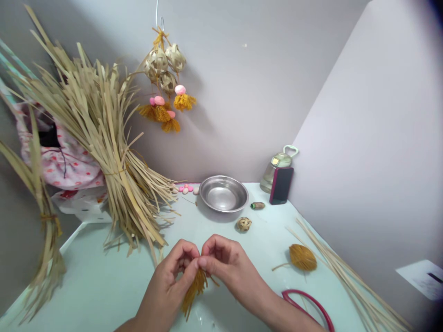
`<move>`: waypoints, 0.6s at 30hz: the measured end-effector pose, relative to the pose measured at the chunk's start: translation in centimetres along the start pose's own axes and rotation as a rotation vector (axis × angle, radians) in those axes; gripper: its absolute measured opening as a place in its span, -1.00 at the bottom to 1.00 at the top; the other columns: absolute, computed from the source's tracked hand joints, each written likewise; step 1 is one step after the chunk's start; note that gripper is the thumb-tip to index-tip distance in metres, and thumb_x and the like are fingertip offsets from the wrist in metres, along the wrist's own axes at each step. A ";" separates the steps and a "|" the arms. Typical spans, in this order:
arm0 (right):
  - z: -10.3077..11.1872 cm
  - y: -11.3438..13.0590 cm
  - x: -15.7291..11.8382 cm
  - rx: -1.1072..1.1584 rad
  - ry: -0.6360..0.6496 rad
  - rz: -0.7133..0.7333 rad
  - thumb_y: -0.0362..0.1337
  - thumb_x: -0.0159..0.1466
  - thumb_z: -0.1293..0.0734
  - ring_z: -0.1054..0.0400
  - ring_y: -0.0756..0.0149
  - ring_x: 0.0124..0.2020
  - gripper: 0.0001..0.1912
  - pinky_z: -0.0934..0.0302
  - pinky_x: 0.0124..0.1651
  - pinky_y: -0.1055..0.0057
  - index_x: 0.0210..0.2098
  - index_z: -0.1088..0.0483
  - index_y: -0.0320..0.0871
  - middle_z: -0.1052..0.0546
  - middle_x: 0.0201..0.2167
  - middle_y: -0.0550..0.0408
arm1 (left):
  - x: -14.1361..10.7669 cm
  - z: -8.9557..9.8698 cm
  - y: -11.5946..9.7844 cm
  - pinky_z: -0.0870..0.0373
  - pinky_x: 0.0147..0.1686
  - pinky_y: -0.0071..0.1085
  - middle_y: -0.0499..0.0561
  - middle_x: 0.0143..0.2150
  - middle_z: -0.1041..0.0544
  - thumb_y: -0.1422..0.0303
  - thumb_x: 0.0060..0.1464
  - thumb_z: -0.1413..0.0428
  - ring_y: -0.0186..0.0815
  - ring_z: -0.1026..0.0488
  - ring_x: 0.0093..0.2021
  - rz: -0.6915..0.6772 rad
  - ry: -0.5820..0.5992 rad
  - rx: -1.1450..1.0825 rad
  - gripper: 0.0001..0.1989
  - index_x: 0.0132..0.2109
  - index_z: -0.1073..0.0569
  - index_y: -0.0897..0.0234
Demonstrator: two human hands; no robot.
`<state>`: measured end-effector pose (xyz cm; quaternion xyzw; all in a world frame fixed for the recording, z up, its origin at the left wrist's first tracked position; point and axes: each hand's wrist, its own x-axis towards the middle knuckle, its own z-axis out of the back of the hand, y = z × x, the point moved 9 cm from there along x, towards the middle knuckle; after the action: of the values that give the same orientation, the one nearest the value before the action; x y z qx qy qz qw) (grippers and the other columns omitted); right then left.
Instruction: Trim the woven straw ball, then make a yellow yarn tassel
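A mustard-yellow yarn tassel [195, 290] hangs between my hands, its loose strands spreading downward over the table. My left hand [173, 272] pinches the tassel's top between thumb and forefinger. Right against it, my right hand [226, 263] pinches at the same spot; the two thumbs nearly meet, and the tassel's tied end is hidden by the fingertips. Beyond the hands lies a small woven ball [244, 224] of straw strips. To the right rests a wound bundle of mustard yarn [303, 257]. Red-handled scissors [320, 306] lie partly under my right forearm.
A metal bowl [224, 194] stands at the back, with pink and pale pebble-like pieces [186, 189] beside it. A phone [281, 185] leans on a bottle [267, 177]. Dried straw strips [114, 138] fill the left; long thin strips [349, 272] lie right. Woven balls with tassels [157, 62] hang on the wall.
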<state>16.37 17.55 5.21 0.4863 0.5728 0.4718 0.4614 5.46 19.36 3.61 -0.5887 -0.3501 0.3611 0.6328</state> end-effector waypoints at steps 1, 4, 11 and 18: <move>0.3 0.1 0.1 0.003 -0.019 0.007 -0.11 0.14 -0.47 -0.18 0.44 -0.49 -0.70 -0.09 -0.40 0.49 -0.42 -0.37 -0.19 -0.34 -0.57 0.23 | 0.0 0.0 0.0 -0.30 -0.32 -0.44 -0.06 -0.37 -0.38 0.13 0.24 -0.04 -0.30 -0.34 -0.34 -0.003 -0.007 0.014 -0.75 -0.28 -0.36 0.21; 1.3 0.8 0.3 0.032 -0.090 0.061 -0.17 0.18 -0.44 -0.25 0.44 -0.43 -0.78 -0.15 -0.30 0.48 -0.39 -0.43 -0.21 -0.41 -0.50 0.18 | 0.1 0.2 0.4 -0.29 -0.36 -0.45 -0.08 -0.39 -0.34 0.12 0.25 -0.02 -0.32 -0.30 -0.38 0.019 -0.024 0.005 -0.74 -0.30 -0.34 0.20; 0.4 -0.1 0.5 0.331 0.028 -0.055 -0.21 0.20 -0.38 -0.28 0.44 -0.49 -0.82 -0.18 -0.37 0.47 -0.35 -0.35 -0.18 -0.45 -0.44 0.13 | 0.5 0.4 0.9 -0.26 -0.33 -0.41 -0.05 -0.37 -0.35 0.13 0.25 0.00 -0.29 -0.30 -0.35 0.041 -0.005 0.012 -0.74 -0.29 -0.32 0.21; 0.3 1.9 -0.7 -0.658 -0.071 0.275 -0.40 0.26 -0.28 -0.23 0.38 -0.39 -0.95 -0.09 -0.32 0.45 -0.32 -0.36 -0.14 -0.36 -0.44 0.16 | 0.2 -0.7 0.7 -0.22 -0.37 -0.43 -0.10 -0.42 -0.25 0.09 0.23 0.00 -0.32 -0.22 -0.39 0.060 0.056 0.031 -0.70 -0.32 -0.29 0.21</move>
<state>16.98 17.03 7.06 0.4003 0.3029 0.6714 0.5453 6.14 19.24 2.84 -0.5989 -0.3088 0.3688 0.6402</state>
